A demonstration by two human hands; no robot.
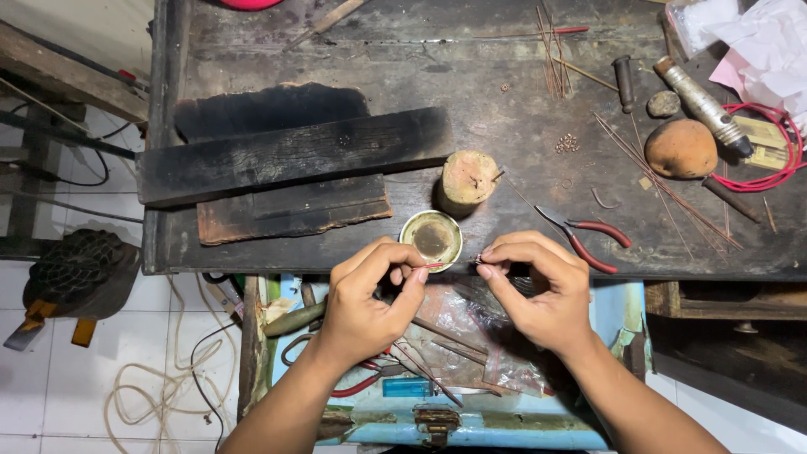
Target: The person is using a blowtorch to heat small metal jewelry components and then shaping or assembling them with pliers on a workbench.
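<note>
Head view: left hand (370,298) pinches a thin wire (439,265); right hand (538,290) pinches its other end. Red-handled pliers (584,235) lie just beyond on the counter (504,126).

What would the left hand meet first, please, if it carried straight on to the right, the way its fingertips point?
Most likely the right hand: the left hand pinches a thin wire toward it, their fingertips nearly meeting beside the small tin.
</note>
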